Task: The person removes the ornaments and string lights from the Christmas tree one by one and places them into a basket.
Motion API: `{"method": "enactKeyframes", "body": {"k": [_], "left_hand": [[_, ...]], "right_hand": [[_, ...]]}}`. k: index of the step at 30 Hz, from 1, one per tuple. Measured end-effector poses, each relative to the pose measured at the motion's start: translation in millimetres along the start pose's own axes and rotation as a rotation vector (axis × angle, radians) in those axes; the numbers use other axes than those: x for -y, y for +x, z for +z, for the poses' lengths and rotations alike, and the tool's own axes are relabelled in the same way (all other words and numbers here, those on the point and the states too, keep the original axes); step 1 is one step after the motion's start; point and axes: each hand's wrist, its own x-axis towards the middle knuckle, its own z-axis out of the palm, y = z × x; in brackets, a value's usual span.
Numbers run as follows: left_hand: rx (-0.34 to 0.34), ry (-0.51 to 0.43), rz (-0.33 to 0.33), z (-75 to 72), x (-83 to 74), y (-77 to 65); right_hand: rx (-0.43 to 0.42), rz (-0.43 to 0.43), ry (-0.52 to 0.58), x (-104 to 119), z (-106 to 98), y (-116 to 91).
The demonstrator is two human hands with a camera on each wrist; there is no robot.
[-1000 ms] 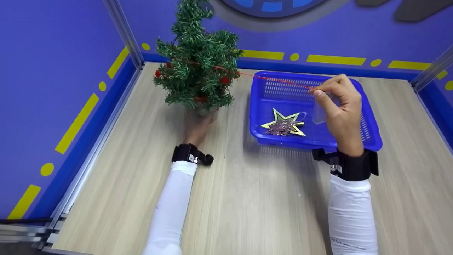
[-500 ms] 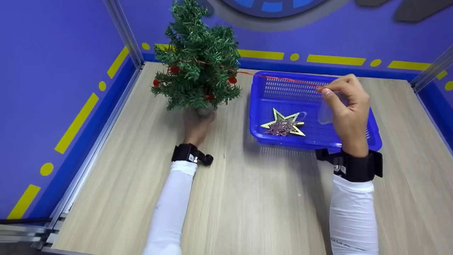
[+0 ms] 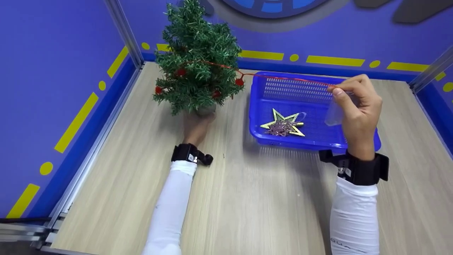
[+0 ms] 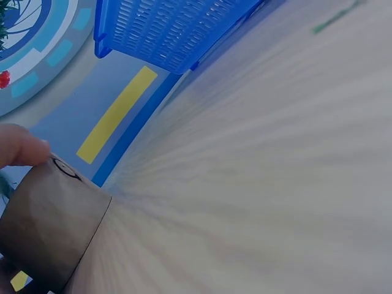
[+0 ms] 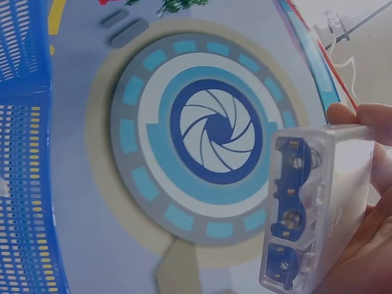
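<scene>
A small green artificial Christmas tree (image 3: pixel 198 60) with red balls stands at the back left. My left hand (image 3: pixel 196 124) grips its round base (image 4: pixel 55 214), which looks grey-brown in the left wrist view. Part of that hand is hidden under the branches. A thin red wire (image 3: pixel 290 78) runs taut from the tree to my right hand (image 3: pixel 361 109), over the basket. The right hand holds a clear plastic battery case (image 5: pixel 318 202), its blue compartments and metal springs facing the right wrist camera. Thumb and fingertips pinch the case where the wire meets it.
The blue plastic basket (image 3: pixel 253 122) stands at the back right, below my right hand. Inside lie a yellow-edged star (image 3: pixel 296 130) and a glittery purple snowflake-like ornament (image 3: pixel 280 128). Printed blue walls (image 3: pixel 318 35) close off the back and sides of the wooden table (image 3: pixel 262 205).
My right hand has moved right with the battery case, drawing the red wire along. The tree has turned in my left hand, its front red balls shifting right and its top slightly left.
</scene>
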Motion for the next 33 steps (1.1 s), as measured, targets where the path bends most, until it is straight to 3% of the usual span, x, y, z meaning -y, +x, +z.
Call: {"method": "enactKeyframes", "body": {"k": [5,8,18,23,33], "left_hand": [[0.035,0.140,-0.038,-2.0,-0.8,-0.5],[0.045,0.148,-0.044,-2.7,-1.3,-0.5],[0.044,0.124,-0.028,-2.6,-1.2,-1.6],[0.074,0.133,-0.032,-8.5,0.3,1.0],[0.161,0.022,0.019,-18.9,2.2,3.6]], "right_hand": [[0.011,-0.003,0.013,-2,2,1],[0.011,-0.005,0.011,-4,1,1],[0.015,0.002,-0.005,-2,2,0],[-0.010,0.017,-0.038,10,7,-11],[-0.073,0.105,-0.067,28,13,-33]]}}
